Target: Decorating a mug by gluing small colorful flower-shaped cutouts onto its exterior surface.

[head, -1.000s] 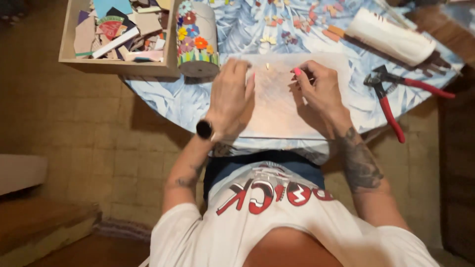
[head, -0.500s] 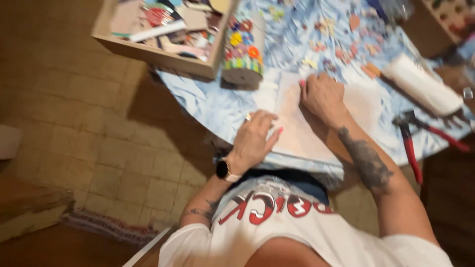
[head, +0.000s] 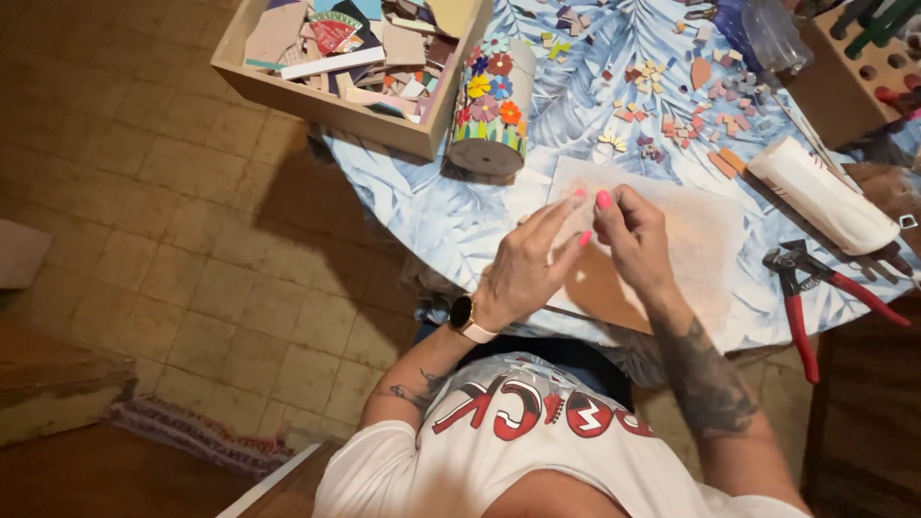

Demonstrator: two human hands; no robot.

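A wooden box point(head: 326, 101) crammed with broken tile shards is sitting at the far left edge of the table point(head: 432, 216), which is wearing a blue leaf-patterned cloth, and a cylinder point(head: 491, 105) covered in bright mosaic flowers is lying on its side just beside the box. Small tile pieces point(head: 686, 110) are lying scattered across the cloth, a white roll point(head: 820, 195) is resting near them, and red-handled nippers point(head: 804, 288) are lying at the right edge. A striped rug point(head: 192, 434) is lying on the tiled floor point(head: 192, 221).
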